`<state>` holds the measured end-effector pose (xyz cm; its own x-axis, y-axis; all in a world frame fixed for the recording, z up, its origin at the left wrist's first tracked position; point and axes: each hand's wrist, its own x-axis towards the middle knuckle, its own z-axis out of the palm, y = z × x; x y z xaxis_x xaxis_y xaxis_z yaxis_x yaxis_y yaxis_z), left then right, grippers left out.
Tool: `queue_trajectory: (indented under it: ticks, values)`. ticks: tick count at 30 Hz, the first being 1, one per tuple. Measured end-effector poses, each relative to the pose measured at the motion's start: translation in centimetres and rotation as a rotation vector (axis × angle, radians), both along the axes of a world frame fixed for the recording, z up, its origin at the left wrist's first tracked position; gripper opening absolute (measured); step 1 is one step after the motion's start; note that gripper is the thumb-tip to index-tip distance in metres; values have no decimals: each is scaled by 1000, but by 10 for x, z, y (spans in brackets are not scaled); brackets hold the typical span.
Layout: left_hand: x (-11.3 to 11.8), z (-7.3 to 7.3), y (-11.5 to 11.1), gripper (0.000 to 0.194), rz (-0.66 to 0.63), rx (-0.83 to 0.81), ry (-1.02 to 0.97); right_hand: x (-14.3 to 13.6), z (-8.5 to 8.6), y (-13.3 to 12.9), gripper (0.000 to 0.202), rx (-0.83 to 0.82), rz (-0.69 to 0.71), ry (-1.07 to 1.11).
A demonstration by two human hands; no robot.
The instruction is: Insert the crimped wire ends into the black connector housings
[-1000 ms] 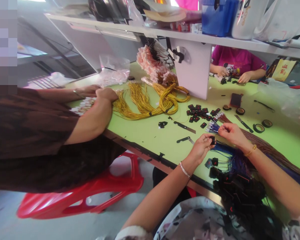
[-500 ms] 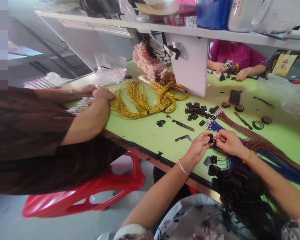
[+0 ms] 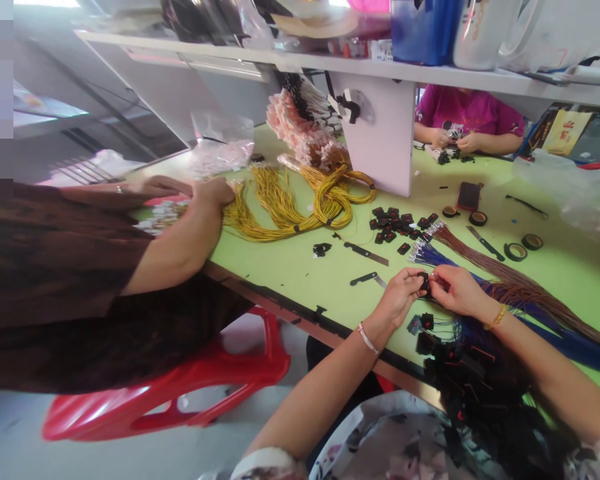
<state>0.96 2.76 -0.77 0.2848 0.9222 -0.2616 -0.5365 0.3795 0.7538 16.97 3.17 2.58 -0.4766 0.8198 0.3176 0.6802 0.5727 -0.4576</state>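
Left hand [image 3: 400,295] pinches black housing [image 3: 424,281]; right hand [image 3: 457,291] closed beside it, contents unclear. Likely insertion; next wants alignment.

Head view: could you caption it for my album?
Left hand holds a black block, right hand close beside it, at a green table with brown wires.

No legible text: lettering on the white jug [image 3: 480,37] is blurred; characters on the yellow panel [image 3: 563,137] too small.
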Motion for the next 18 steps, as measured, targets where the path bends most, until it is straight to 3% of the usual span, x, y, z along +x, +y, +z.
queue_trajectory:
  ticks: [7,9,12,14,18]
  values:
    - [3,0,-2,27,5,28,70,1,2,4,16,-100,-39,54]
    - [4,1,-2,28,0,40,72,9,4,21,18,-158,-112,152]
    - [4,2,-1,29,-5,67,103,23,1,62,21,-171,-400,278]
    - [3,2,-1,29,-9,79,127,28,-5,89,15,-199,-521,175]
    - [2,1,-1,31,-14,82,150,28,-15,118,8,-181,-543,-100]
